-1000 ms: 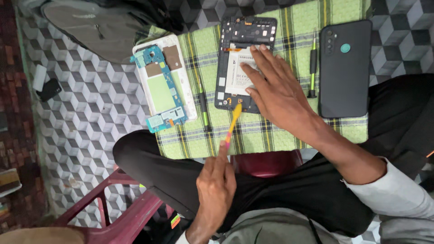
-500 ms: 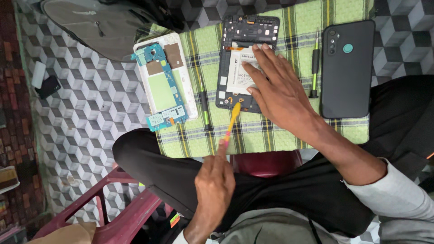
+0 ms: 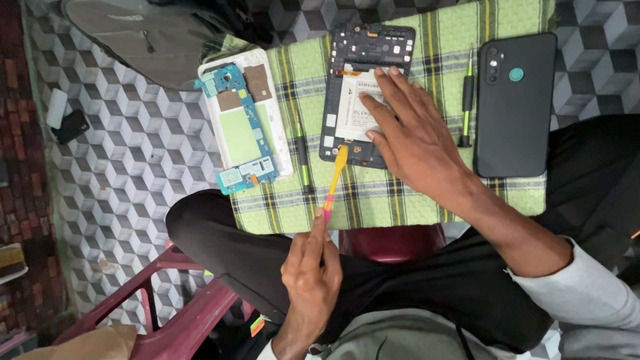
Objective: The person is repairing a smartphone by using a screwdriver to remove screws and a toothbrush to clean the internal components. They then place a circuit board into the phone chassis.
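Item one: an opened phone (image 3: 363,93) with its back removed, laid flat on a green checked cloth (image 3: 400,193) that is spread over the person's lap. A white battery (image 3: 357,100) is seen seated in the dark frame.

Item two: the right hand (image 3: 413,133), laid palm down with fingers spread over the right side of the opened phone; the fingertips are rested on the battery, and nothing is gripped.

Item three: the left hand (image 3: 312,273), closed around the lower end of a thin yellow and pink prying tool (image 3: 335,180). The tool is held slanted, its yellow tip placed at the lower edge of the opened phone, just beside the right thumb.

Item four: a white back shell (image 3: 243,123) carrying a blue-green circuit board (image 3: 237,130), laid on the left part of the cloth, well apart from both hands.

Item five: a dark green-tipped screwdriver (image 3: 303,157), laid between the shell and the opened phone.

Item six: a second screwdriver (image 3: 467,100), laid just beside a black phone (image 3: 517,103) placed camera side up at the right edge of the cloth.

Item seven: a dark red plastic chair (image 3: 180,313), visible beneath the legs, on a cube-patterned floor (image 3: 127,180).
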